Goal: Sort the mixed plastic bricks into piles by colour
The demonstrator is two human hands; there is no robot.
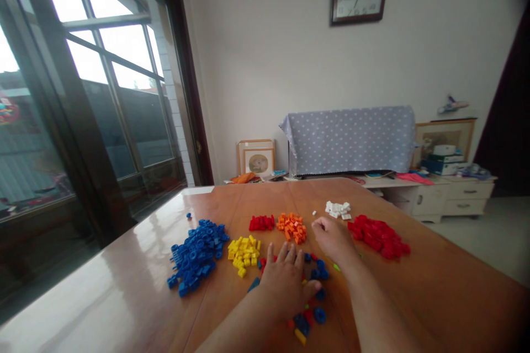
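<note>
My left hand (285,278) lies palm down, fingers spread, over a mixed heap of toy building bricks (319,271) in blue, red, yellow and green. It hides part of that heap. My right hand (334,238) is held to the right of the orange brick pile (291,227), just in front of the white brick pile (338,210). Its fingers are curled together, and whatever may be between them is hidden. One small white brick (314,213) lies just beyond its fingertips. Left of my left hand sits a yellow brick pile (244,253).
Blue bricks (199,253) form a large pile at the left of the wooden table (136,287). Red bricks lie in a small pile (261,223) at the back and a larger pile (380,237) at the right. A cloth-covered object (351,140) stands on the cabinet behind.
</note>
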